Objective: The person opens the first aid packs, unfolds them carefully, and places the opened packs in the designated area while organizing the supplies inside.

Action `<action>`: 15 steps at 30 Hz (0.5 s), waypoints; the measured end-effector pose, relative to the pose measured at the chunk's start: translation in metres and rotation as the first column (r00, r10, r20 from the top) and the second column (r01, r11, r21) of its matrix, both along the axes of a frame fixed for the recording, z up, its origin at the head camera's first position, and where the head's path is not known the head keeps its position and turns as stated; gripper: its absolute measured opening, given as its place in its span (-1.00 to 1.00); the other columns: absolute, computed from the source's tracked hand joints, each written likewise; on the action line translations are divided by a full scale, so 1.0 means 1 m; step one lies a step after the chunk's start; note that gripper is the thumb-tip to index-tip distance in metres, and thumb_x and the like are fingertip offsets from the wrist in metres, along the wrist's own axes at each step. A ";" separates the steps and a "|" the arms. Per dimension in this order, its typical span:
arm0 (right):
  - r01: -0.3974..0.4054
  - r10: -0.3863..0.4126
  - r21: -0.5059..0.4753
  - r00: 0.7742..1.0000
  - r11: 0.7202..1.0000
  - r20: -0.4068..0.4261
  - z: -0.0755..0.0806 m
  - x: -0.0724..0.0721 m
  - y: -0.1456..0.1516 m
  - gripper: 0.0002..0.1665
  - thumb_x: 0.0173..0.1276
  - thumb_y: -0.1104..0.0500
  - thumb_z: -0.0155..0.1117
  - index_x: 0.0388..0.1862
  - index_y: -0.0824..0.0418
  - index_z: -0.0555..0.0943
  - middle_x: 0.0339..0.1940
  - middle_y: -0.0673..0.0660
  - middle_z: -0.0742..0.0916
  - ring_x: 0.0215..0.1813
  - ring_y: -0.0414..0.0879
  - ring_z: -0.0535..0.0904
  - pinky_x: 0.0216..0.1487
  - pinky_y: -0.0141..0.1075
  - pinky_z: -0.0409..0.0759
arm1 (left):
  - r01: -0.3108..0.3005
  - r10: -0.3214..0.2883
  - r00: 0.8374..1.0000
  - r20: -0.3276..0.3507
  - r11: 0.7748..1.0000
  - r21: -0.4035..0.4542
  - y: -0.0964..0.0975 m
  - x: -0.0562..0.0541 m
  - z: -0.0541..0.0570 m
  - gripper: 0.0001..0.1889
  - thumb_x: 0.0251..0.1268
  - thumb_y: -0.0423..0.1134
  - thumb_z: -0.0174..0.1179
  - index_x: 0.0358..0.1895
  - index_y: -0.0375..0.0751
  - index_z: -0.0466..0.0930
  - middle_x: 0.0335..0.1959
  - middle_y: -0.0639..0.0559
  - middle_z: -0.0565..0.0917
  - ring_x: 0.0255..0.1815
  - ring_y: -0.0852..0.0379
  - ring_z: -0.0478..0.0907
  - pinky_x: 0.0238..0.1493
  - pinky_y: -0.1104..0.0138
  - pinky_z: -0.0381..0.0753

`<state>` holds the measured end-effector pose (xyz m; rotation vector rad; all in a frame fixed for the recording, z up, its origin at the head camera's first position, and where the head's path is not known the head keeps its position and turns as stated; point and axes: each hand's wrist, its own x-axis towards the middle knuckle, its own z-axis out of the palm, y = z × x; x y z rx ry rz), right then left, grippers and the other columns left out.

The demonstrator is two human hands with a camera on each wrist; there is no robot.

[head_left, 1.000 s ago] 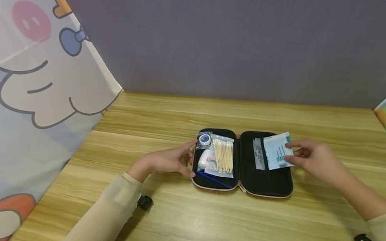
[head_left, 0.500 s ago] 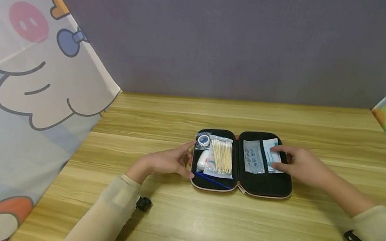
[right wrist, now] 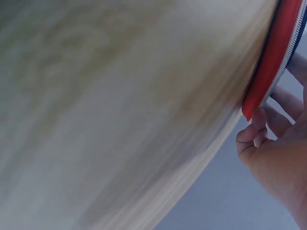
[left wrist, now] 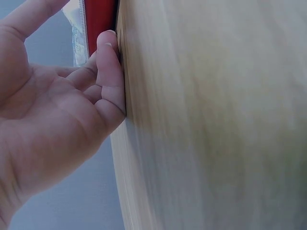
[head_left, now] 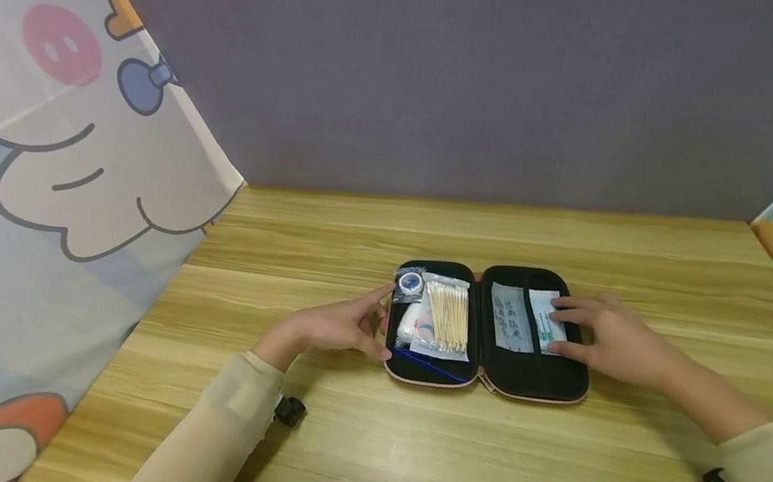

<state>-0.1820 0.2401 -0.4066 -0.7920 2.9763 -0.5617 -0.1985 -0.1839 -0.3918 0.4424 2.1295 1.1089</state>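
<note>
A black-lined zip case [head_left: 525, 374] with a red outer shell lies unfolded on the table. My left hand [head_left: 337, 324] touches its left edge, index finger near the upper corner and thumb near the lower one. In the right half, a white and pale blue packet [head_left: 543, 316] sits partly under a black elastic strap. My right hand [head_left: 624, 346] has its index finger and thumb spread over that packet's right part. A clear printed sachet [head_left: 512, 318] lies left of the strap. The left half holds a bag of cotton swabs [head_left: 448, 316], a tape roll [head_left: 411, 283] and a white wrapped bundle [head_left: 407, 322].
A thin blue stick [head_left: 429, 364] lies along the front of the case's left half. Wood-grain tabletop [head_left: 397, 462] surrounds the case. A grey partition [head_left: 458, 75] rises behind, with cartoon-printed cloth [head_left: 68, 140] on the left and more on the right.
The right hand brought the packet, earlier lifted and tilted over the right half, down flat under the strap. The printed sachet's left part came into view. The left hand stayed at the case's edge.
</note>
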 end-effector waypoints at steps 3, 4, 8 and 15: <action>-0.014 0.014 -0.004 1.000 1.000 -0.001 -0.003 0.001 -0.001 -0.37 0.32 -0.09 0.59 0.21 0.28 0.76 0.38 0.37 0.68 0.36 0.46 0.54 0.38 0.41 0.41 | -0.003 0.003 1.000 0.002 1.000 0.000 0.000 0.001 0.000 0.31 0.26 -0.26 0.52 0.78 0.08 -0.40 0.09 -0.08 0.48 -0.13 0.09 0.45 -0.04 0.30 0.53; -0.013 0.013 -0.008 1.000 1.000 0.003 -0.003 0.001 -0.002 -0.37 0.33 -0.09 0.58 0.22 0.27 0.75 0.39 0.36 0.68 0.37 0.45 0.54 0.39 0.41 0.41 | -0.005 0.005 1.000 0.003 1.000 0.000 0.000 0.001 0.001 0.31 0.25 -0.26 0.52 0.78 0.08 -0.40 0.09 -0.08 0.48 -0.13 0.09 0.45 -0.05 0.30 0.53; -0.026 0.027 -0.033 1.000 0.999 0.009 -0.004 0.000 -0.004 -0.38 0.34 -0.08 0.57 0.24 0.28 0.74 0.39 0.36 0.68 0.38 0.45 0.55 0.42 0.44 0.34 | -0.010 0.010 1.000 -0.001 1.000 -0.012 0.000 0.001 0.000 0.32 0.23 -0.26 0.53 0.79 0.10 -0.40 0.08 -0.07 0.49 -0.10 0.08 0.47 -0.02 0.28 0.54; -0.030 0.032 -0.062 0.999 0.998 0.023 -0.005 -0.003 -0.007 -0.37 0.33 -0.05 0.58 0.25 0.28 0.73 0.38 0.38 0.67 0.39 0.44 0.57 0.46 0.49 0.23 | 0.009 -0.010 1.000 -0.021 1.000 -0.020 0.002 -0.001 -0.001 0.33 0.21 -0.25 0.53 0.79 0.10 -0.40 0.06 -0.08 0.51 -0.08 0.08 0.48 0.00 0.28 0.54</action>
